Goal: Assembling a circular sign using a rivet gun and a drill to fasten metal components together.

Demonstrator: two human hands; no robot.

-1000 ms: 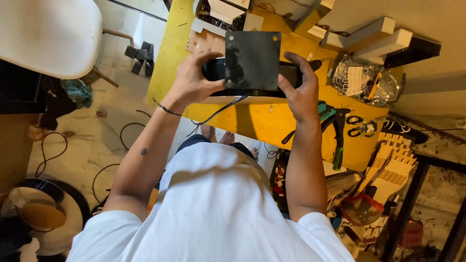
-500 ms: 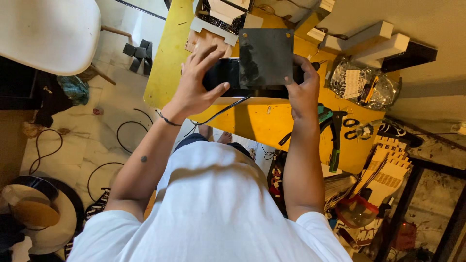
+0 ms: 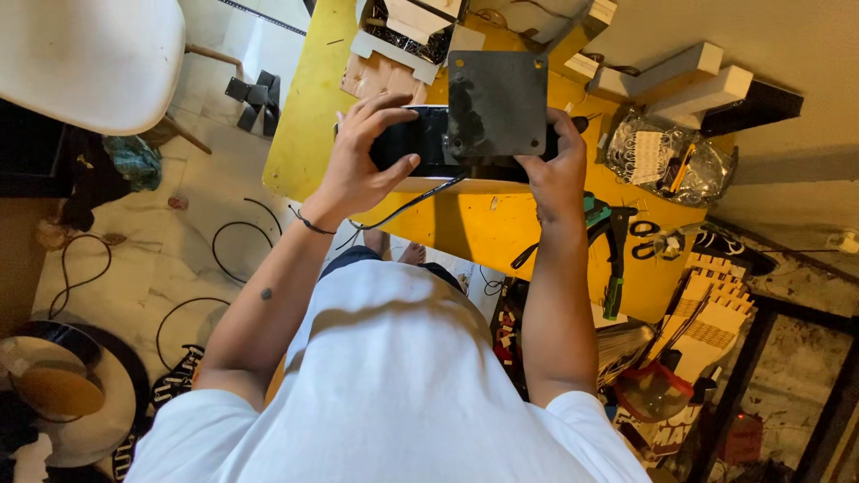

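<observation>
Hands, two: left hand (image 3: pixel 362 161), right hand (image 3: pixel 557 170) both gripping one black device (image 3: pixel 420 139); one square plate (image 3: pixel 497 103) atop.

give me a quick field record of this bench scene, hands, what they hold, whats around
left hand: grips the left end of a black device, fingers spread over its top
right hand: holds the device's right end
plate: dark square metal plate with corner holes, over the device
cable: thin black cable hangs from the device
surface: yellow table
nearby: scissors, clear plastic bag of parts, white chair
</observation>
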